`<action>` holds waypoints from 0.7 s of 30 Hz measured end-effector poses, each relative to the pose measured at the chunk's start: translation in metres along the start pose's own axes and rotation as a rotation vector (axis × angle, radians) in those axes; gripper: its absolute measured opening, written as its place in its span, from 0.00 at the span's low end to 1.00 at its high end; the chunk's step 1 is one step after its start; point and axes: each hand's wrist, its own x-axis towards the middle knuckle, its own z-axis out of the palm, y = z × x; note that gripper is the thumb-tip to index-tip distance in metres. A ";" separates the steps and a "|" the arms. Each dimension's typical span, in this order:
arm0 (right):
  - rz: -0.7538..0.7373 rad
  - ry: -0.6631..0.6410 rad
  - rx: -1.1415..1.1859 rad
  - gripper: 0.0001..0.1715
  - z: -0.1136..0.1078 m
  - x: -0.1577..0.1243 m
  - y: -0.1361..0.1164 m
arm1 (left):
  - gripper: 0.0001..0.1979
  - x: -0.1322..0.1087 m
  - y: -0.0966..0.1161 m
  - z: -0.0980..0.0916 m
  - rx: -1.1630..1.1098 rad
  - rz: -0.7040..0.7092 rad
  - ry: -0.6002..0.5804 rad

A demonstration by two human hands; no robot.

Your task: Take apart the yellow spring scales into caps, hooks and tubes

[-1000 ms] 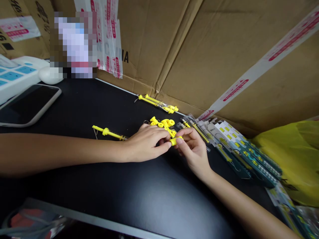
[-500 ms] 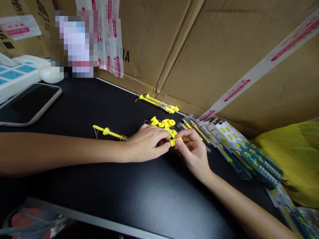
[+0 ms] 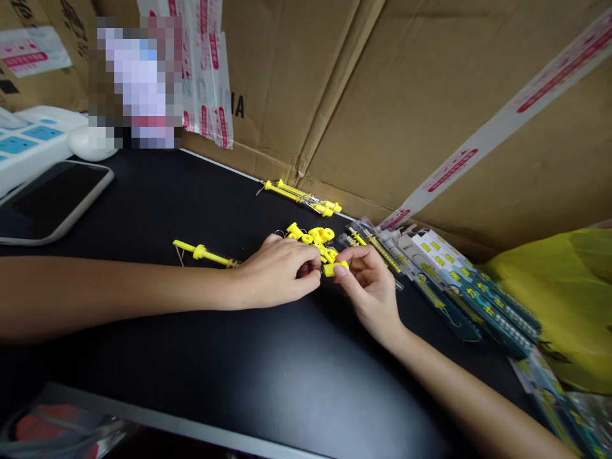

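Observation:
My right hand point(image 3: 369, 287) pinches a short yellow plastic cap point(image 3: 329, 269) between thumb and fingers, above the black table. Just left of it, my left hand point(image 3: 280, 271) has thumb and fingertips drawn together; whatever they hold is too small or hidden to name. Behind the fingers lies a pile of loose yellow plastic parts point(image 3: 307, 238), some ring-shaped. A yellow spring scale point(image 3: 205, 253) with a wire hook rests beyond my left forearm, its right end hidden by the hand.
Several yellow spring scales point(image 3: 296, 194) lie by the cardboard wall point(image 3: 430, 108). To the right are clear tubes with yellow rods point(image 3: 377, 245), packaged scales on green cards point(image 3: 459, 287) and a yellow bag point(image 3: 559, 299). A phone point(image 3: 52, 201) and a white power strip point(image 3: 33, 140) occupy the left.
My left fingertips have drawn slightly away from the yellow cap, leaving a small gap. The right hand keeps its pinch on the cap. The whole view has shifted a little.

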 end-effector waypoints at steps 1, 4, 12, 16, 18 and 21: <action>0.001 0.019 -0.004 0.12 -0.001 0.001 0.001 | 0.06 0.001 0.000 -0.002 0.008 0.006 0.002; 0.005 0.069 -0.024 0.12 -0.004 0.004 0.004 | 0.06 0.005 -0.003 -0.011 0.084 0.050 -0.003; -0.006 -0.049 -0.082 0.13 -0.005 0.007 0.017 | 0.08 0.020 -0.028 -0.037 0.685 0.228 -0.128; -0.013 -0.075 -0.134 0.11 -0.004 0.005 0.019 | 0.05 0.021 -0.039 -0.035 0.702 0.249 -0.156; -0.014 -0.079 -0.150 0.11 -0.004 0.005 0.019 | 0.04 0.020 -0.040 -0.034 0.700 0.254 -0.157; -0.021 -0.089 -0.177 0.10 -0.005 0.005 0.017 | 0.05 0.021 -0.037 -0.035 0.697 0.261 -0.154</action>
